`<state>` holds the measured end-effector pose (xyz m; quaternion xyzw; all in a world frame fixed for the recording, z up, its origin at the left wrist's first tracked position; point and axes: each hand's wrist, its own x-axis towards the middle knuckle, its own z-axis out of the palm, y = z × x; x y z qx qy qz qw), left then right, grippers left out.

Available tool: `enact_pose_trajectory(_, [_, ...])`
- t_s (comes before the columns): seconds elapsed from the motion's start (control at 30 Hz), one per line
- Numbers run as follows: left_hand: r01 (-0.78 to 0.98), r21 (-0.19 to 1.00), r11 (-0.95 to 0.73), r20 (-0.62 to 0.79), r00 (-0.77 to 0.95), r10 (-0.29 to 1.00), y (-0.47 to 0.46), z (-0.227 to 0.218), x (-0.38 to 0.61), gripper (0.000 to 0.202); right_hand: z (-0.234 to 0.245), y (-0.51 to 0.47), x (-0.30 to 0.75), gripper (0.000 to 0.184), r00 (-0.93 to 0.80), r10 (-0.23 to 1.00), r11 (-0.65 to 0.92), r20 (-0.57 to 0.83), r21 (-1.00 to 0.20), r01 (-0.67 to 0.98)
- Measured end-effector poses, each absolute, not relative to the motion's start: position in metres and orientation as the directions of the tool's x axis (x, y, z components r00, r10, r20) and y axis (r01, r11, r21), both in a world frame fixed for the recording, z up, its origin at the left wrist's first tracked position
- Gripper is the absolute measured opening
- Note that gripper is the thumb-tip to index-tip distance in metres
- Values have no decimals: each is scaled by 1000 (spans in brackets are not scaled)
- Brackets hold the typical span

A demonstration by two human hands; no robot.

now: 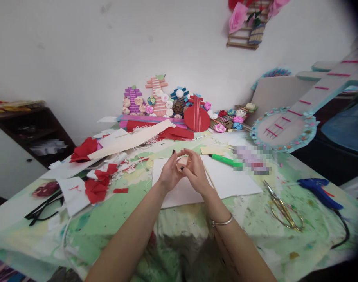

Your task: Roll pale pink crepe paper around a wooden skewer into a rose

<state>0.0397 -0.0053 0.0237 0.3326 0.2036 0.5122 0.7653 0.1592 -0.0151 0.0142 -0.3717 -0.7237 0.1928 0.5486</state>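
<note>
Cupped between both hands is a small pale-pink paper piece (pixel 183 161), perhaps a folded flower; the fingers cover much of it. My left hand (pixel 169 172) curls round its left side. On its other side my right hand (pixel 195 170) presses the thumb against it, with the fingers bent over the top. White paper sheets (pixel 237 180) lie on the table under and beside the hands. A thin wooden stick (pixel 210 178) rests just right of my right hand. Beyond it is a green-handled tool (pixel 224 159), lying across the paper.
Gold-handled scissors (pixel 281 207) and a blue glue gun (pixel 321 192) lie at the right. Red paper scraps (pixel 98 188) and black glasses (pixel 46 207) are on the left. Along the wall stand paper-flower instrument models, one a red lute (pixel 196 117). A large white model (pixel 284 125) leans at the right.
</note>
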Motion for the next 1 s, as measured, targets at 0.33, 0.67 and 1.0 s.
enact_pose_trajectory(0.33, [-704, 665, 249, 21, 352, 936, -2, 26, 35, 36, 2, 10, 168, 30, 185, 918, 389, 351, -885, -255])
enact_pose_trajectory(0.67, [-610, 734, 297, -109, 325, 939, 2, 15, 39, 17, 3, 1, 161, 32, -25, 902, 431, 430, -901, 43])
enact_pose_trajectory(1.0, [-661, 629, 411, -149, 416, 897, 7, 17, 35, 25, 7, -3, 161, 37, -116, 897, 433, 426, -901, 38])
